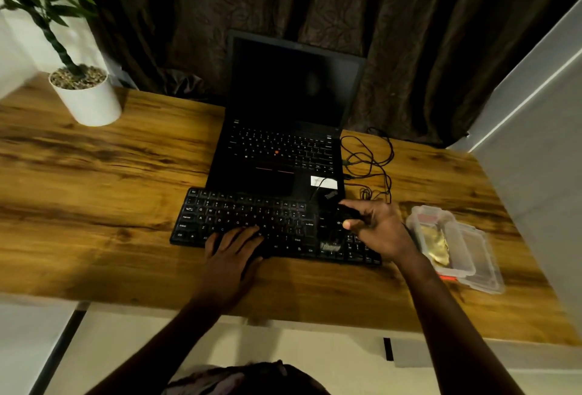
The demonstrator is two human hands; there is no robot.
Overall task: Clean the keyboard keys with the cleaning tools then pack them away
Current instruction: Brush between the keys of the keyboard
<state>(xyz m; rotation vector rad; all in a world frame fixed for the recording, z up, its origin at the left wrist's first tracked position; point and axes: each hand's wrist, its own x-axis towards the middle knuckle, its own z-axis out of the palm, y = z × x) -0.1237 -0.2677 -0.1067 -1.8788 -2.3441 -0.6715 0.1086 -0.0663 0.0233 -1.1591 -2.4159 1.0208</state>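
Wood-grain counter (94, 174), dark curtain (409, 32) behind. Keyboard (245, 215) near front edge, before laptop (283, 149). Left hand (230, 256) flat on keys, fingers straight. Right hand (378, 231) over its right end, curled; grip unclear. Plastic case (472, 256) just right.

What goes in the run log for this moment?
left hand: flat on keyboard | right hand: curled above right-side keys, grip unclear | clear case: open, right of keyboard | packing: not yet done

desk (94, 174): glossy wood grain; keyboard (252, 218): matt black plastic; case (466, 246): clear plastic
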